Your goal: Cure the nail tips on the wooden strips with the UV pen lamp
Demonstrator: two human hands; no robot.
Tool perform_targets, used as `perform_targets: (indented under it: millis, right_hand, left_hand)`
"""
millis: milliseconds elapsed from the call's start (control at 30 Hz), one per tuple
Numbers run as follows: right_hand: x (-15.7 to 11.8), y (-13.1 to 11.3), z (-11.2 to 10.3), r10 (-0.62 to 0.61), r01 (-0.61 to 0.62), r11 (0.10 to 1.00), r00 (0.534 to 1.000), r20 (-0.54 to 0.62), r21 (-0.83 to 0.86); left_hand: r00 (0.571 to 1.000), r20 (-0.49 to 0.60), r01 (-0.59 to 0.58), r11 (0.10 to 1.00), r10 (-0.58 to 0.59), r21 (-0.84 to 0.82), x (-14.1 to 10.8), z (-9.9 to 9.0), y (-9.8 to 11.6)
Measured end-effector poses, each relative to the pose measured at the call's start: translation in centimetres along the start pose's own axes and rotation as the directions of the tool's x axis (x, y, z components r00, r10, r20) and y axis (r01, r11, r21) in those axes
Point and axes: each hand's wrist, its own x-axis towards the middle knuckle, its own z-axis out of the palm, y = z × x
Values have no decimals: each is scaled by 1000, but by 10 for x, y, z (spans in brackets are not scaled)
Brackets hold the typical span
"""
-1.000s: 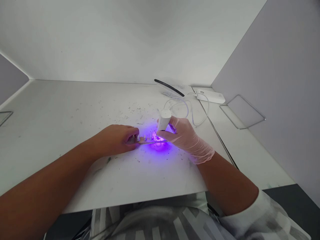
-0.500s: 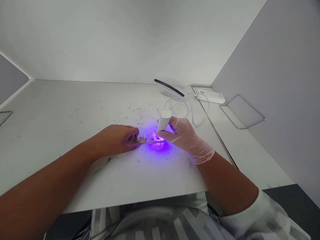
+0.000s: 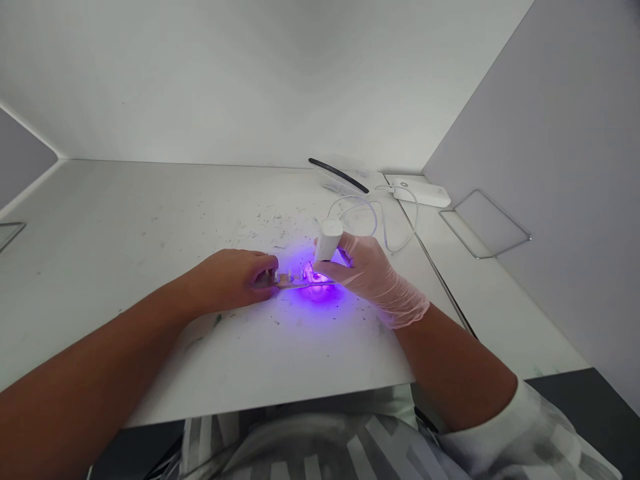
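Note:
My right hand, in a thin pale glove, is closed around a white UV lamp. The lamp stands upright and throws a violet glow downward. Beneath it lies a narrow strip bearing several small upright pieces, whose kind I cannot make out in the glare. My bare left hand pinches the strip's left end between thumb and fingers. The lamp's head and the strip's right end are partly hidden by the glare and my right fingers.
A white cable runs back from the lamp to a white power bank. A dark curved strip on a clear sheet lies at the back. Dark specks litter the white tabletop. A wire frame sticks out at right.

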Motion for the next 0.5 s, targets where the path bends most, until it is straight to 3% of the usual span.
perform_targets:
  millis: [500]
  right_hand:
    - [0,-1,0,10,-10,1000,1000,2,-1]
  left_hand:
    - [1000,-8,-8,1000,8,-18,0,0,-2]
